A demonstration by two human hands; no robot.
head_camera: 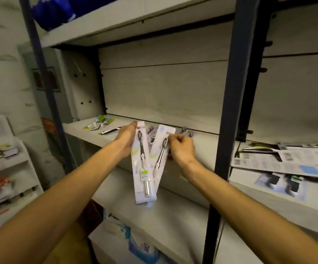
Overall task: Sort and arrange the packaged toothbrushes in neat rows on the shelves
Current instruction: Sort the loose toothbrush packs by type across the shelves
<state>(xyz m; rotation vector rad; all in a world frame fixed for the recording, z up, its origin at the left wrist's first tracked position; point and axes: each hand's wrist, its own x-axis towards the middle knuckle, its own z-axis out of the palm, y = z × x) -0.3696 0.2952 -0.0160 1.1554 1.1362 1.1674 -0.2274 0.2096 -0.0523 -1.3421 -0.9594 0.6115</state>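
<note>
Honestly barely started: left hand [126, 138] grips one toothbrush pack [144, 164], right hand [182, 147] pinches another pack [161, 151], and loose ones [102, 122] lie unsorted on the shelf [89, 134].

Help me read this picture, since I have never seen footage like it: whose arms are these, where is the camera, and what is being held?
There is one picture, from a camera worn on a person's head, looking forward and down, so the arms are the wearer's own. The left hand holds a packaged toothbrush by its upper part. The right hand pinches a second pack, tilted and partly behind the first. Both are held in front of a pale shelf. More packs lie on the shelf at the right; a few small items lie at the left.
</note>
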